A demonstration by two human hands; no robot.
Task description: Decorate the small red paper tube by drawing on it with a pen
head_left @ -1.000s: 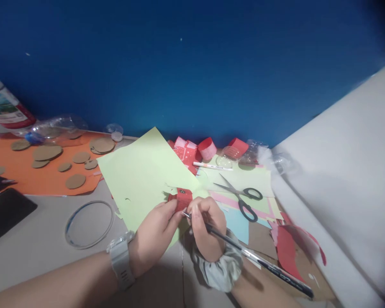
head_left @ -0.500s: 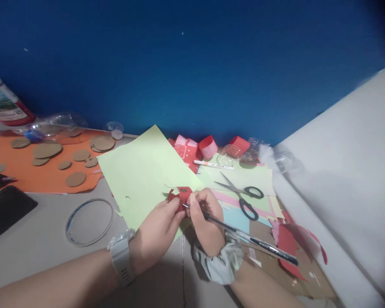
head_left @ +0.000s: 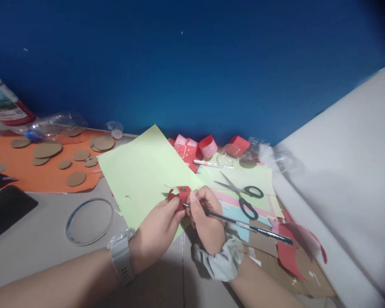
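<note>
A small red paper piece (head_left: pixel 183 191) with a dark eye-like mark is pinched in my left hand (head_left: pixel 157 229), over the lower corner of a pale green sheet (head_left: pixel 141 167). My right hand (head_left: pixel 208 218) grips a black-and-clear pen (head_left: pixel 253 227), its tip at the red piece's surface close to my left fingertips. The pen's back end slants down to the right. Part of the red piece is hidden behind my fingers. Scissors (head_left: pixel 242 194) with black handles lie spread just right of my right hand.
Cardboard discs (head_left: pixel 48 149) lie on an orange sheet (head_left: pixel 51 179) at left, near a phone (head_left: pixel 9 211) and a grey ring (head_left: pixel 90 222). Red paper tubes (head_left: pixel 208 146) and a white marker (head_left: pixel 213 164) are at the back. Red scraps (head_left: pixel 288 252) lie at right. A blue wall (head_left: pixel 179 77) rises behind.
The pen's back end has swung slightly up and left, and my right hand has tilted a little with it. The left hand and red piece stay nearly in place.
</note>
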